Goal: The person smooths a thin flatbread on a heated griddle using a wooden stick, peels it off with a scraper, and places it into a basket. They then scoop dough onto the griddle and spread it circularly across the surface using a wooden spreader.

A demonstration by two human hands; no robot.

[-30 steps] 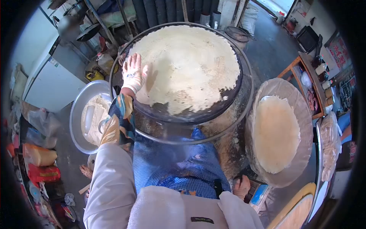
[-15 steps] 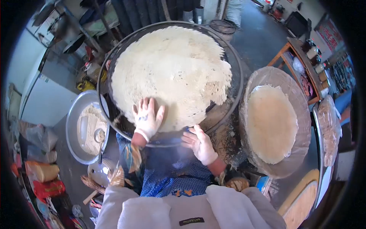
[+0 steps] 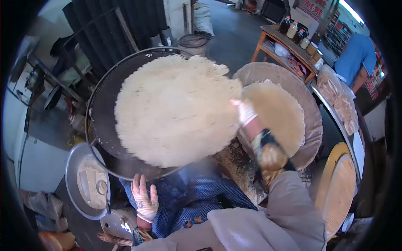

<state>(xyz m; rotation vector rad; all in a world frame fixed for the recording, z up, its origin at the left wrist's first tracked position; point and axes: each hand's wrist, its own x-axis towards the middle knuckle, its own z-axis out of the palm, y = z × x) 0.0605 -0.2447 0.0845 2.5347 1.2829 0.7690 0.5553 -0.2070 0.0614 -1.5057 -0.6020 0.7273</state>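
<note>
A large, thin, pale pancake point(image 3: 176, 108) overhangs the right side of the round black griddle point(image 3: 102, 100), baring the griddle's left part. At the pancake's right edge, my right hand point(image 3: 244, 112), in a white glove and blurred by motion, is closed on the edge. My left hand point(image 3: 144, 201), also gloved, has its fingers stretched out at the griddle's front rim and holds nothing. Close to my right forearm, a lined round basket point(image 3: 312, 129) holds a round tan flatbread point(image 3: 287, 111); whether more lie under it is hidden.
A metal basin point(image 3: 73, 184) with pale batter and a ladle point(image 3: 101, 188) stands at left. Round wooden boards point(image 3: 339, 192) lean at right. Behind are a wooden table point(image 3: 272, 35) with several bottles, bagged goods point(image 3: 337, 96) and a person in blue point(image 3: 354, 58).
The pancake has slid rightward across the griddle with my right hand at its edge. My left hand has left its surface for the front rim. The view has turned right.
</note>
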